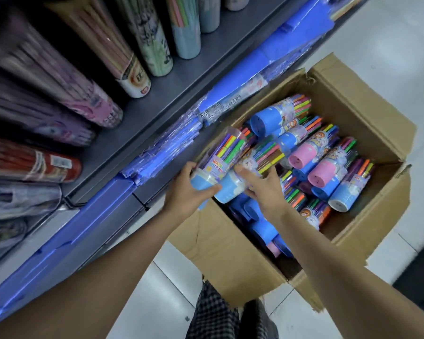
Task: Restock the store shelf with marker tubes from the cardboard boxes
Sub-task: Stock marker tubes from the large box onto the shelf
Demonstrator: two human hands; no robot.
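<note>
Your left hand (pixel 185 189) grips the clear plastic marker tube with the light blue base (pixel 214 159), fingers and thumb curled round its blue end. The tube lies tilted over the near left corner of the open brown cardboard box (pixel 367 133), just beside the shelf edge. Your right hand (pixel 260 185) reaches to a second clear tube with a blue base (pixel 233 185) that touches the first one; its fingers are spread and a little bent over the tube. I cannot tell if they already close on it.

As for progress, I judge the task is not far along. The box is mostly full: many tubes with blue bases and pink bases (pixel 326 165) lie in it in layers, and more blue ones show below near your right forearm. The dark grey metal shelf (pixel 162 99) already carries other long tubes (pixel 132 59) lying on it, blurred, so I cannot say if any of them came from this box. Most of the stock has yet to go up.

The tube in your left hand looks whole: transparent wall, bright markers in purple, orange, green and pink inside, and a colourful printed label round the middle. The plastic seems smooth, so a firm hold at the base is wise.

The blue plastic price strip (pixel 274 52) along the shelf front looks wrinkled. The box stands on the white tiled floor (pixel 402 45), with torn flaps
</note>
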